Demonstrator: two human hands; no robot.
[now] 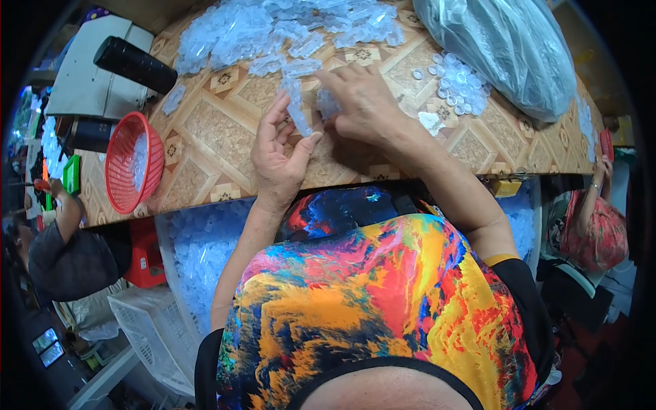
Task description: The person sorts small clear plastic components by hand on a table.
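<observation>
Patterned table [212,140], two co-workers [75,256] in the room beyond its sides; one heap [239,34], one basket [117,178], one bottle [133,65], one bag [502,55]. Left hand [281,157] pinches one clear strip [294,102] near the heap; right hand [365,102]'s grip, partly hidden, I cannot tell.

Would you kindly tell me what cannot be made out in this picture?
All in the head view:
Right hand: its own back hides some fingertips.
Grey plastic bag: top edge cuts it off; its film hides the contents.
Pile of clear plastic pieces: cut off by the top edge.
Lit screen, lower left: too small to read.
</observation>
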